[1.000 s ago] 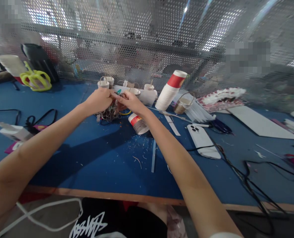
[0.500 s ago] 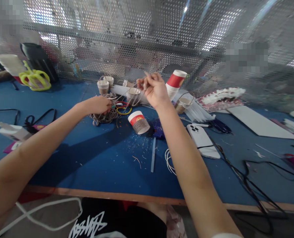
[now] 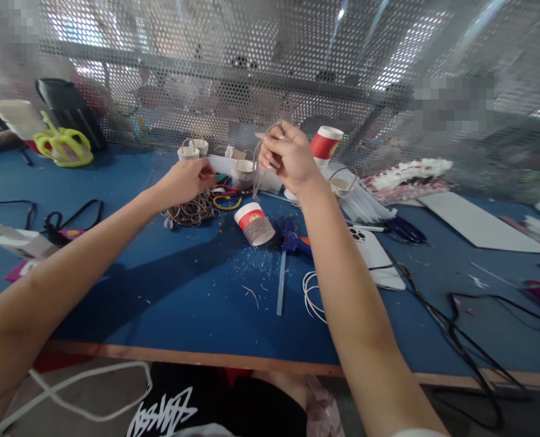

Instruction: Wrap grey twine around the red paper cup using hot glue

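My right hand (image 3: 288, 155) is raised above the table, its fingers pinched on a thin grey-beige cord (image 3: 256, 176) that loops at the fingertips and hangs down. Over a tangled heap of similar cord (image 3: 190, 211) is my left hand (image 3: 190, 180), its fingers curled in; whatever they hold, if anything, is hidden. A red-and-white paper cup (image 3: 254, 224) lies tilted in front of both hands, cord wound round its rim end. Beside it sits a blue glue gun (image 3: 290, 237), partly behind my right forearm, with a clear glue stick (image 3: 281, 282) pointing toward me.
Small cord-wrapped cups with handles (image 3: 243, 173) stand at the back, near yellow-and-red handled scissors (image 3: 226, 201). Stacked paper cups (image 3: 326, 145), a white phone (image 3: 379, 258), and black cables (image 3: 454, 328) are to the right. A yellow woven basket (image 3: 64, 145) stands left. A perforated metal screen (image 3: 233, 73) rises behind.
My right hand has shifted slightly right, and the cord now hangs downward from it. My left hand has lifted a little off the cord heap and moved right.
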Tool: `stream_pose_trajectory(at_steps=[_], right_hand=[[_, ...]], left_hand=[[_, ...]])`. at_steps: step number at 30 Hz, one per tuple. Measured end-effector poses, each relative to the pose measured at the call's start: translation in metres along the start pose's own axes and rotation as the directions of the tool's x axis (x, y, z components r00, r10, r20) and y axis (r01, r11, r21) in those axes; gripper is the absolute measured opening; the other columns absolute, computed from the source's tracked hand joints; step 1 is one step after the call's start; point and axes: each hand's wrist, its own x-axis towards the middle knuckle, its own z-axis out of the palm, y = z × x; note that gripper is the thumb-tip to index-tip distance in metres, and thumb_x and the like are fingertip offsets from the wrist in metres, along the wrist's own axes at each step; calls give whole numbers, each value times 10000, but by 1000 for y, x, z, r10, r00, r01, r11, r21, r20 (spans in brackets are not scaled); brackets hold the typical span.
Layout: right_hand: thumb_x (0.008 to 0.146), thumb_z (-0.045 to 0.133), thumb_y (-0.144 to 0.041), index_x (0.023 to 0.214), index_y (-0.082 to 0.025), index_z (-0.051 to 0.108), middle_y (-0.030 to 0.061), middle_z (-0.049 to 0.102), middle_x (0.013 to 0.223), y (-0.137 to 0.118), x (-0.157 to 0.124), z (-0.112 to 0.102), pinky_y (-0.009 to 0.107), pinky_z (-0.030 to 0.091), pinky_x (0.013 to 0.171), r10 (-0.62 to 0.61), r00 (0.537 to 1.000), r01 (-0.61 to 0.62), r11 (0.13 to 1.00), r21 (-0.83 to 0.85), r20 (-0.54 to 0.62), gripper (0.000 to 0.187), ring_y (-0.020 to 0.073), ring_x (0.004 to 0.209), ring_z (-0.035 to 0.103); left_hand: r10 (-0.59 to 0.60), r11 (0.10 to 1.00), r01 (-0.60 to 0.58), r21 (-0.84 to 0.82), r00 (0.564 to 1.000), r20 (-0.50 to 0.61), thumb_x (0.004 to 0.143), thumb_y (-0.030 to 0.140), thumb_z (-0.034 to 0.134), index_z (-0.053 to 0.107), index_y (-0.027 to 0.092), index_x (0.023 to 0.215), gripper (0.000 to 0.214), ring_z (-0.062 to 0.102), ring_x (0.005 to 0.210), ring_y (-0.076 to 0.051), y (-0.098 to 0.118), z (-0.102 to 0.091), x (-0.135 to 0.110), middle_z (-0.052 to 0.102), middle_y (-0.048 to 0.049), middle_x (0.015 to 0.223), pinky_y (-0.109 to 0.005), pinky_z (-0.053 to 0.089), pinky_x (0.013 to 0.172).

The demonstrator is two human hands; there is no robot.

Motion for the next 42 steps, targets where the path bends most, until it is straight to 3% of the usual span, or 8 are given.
stream_pose_trajectory(at_steps=[7, 12, 23, 26, 30, 35, 39, 42], right_hand=[[848, 765, -169, 740, -264, 396, -109, 350, 578, -3, -11, 19, 200, 336, 417, 108, 985, -108, 994, -10, 134, 396, 68, 449, 385], [809, 806, -155, 714, -265, 386, -119, 292, 557, -3, -16, 29, 201, 318, 388, 148, 961, -122, 985, -121, 235, 445, 62, 421, 365], [865, 627, -231, 764, -268, 376, -36, 553, 680, 31, 20, -29, 358, 535, 672, 4, 972, -84, 941, -329, -236, 273, 188, 702, 657], [868, 551, -185, 904, -255, 465, 2, 615, 787, 42, 21, -44, 386, 551, 733, -58, 929, -164, 821, -547, -365, 117, 208, 783, 684], [795, 674, -162, 1164, -166, 548, 158, 662, 1115, 43, 5, -44, 524, 497, 973, 62, 978, -208, 273, -939, -199, 390, 340, 1146, 632], [801, 739, -257, 1357, -131, 518, 278, 498, 1429, 28, -9, -21, 672, 385, 1052, 150, 975, -158, -41, -987, -162, 611, 499, 1402, 375], [864, 617, -152, 1311, -94, 569, 265, 517, 1385, 6, -6, -13, 584, 409, 1055, 87, 983, -157, -31, -987, -159, 454, 456, 1333, 476], [865, 610, -131, 1156, -123, 645, 196, 589, 1290, -10, -6, -7, 469, 454, 1026, 48, 996, -82, 142, -986, -76, 293, 344, 1199, 596]], left_hand=[[166, 804, -181, -566, 983, -78, 833, 225, 653, 524, 135, 1354, 544, 608, 1264, -200, 11, 16, -2, 638, -147, 1381, -304, 527, 994], [120, 836, -196, -512, 977, -179, 771, 218, 737, 717, 95, 1064, 319, 732, 880, -173, 17, 19, -7, 792, -87, 948, -273, 571, 824], [-29, 925, -105, -366, 939, -343, 889, 231, 509, 684, 148, 702, 269, 641, 620, -103, 14, 4, -8, 728, -29, 680, -218, 498, 652], [-134, 893, -57, -447, 914, -384, 918, 242, 466, 631, 173, 734, 256, 538, 507, -83, 9, 3, -5, 603, 13, 575, -216, 451, 572], [-220, 823, -13, -568, 915, -339, 939, 256, 473, 584, 191, 724, 250, 391, 424, -68, 6, 1, -1, 418, 58, 489, -216, 425, 512], [-195, 798, 75, -598, 971, -139, 977, 271, 424, 573, 177, 759, 280, 347, 394, -52, 12, 0, -1, 404, 61, 474, -239, 458, 535], [-213, 708, 150, -690, 977, -6, 998, 263, 400, 567, 179, 796, 274, 370, 397, -52, 15, 0, -1, 459, 49, 525, -255, 477, 555], [-227, 452, 219, -864, 966, 126, 1003, 190, 401, 524, 187, 740, 291, 362, 391, -50, 17, -3, -1, 417, 68, 502, -231, 499, 569]])
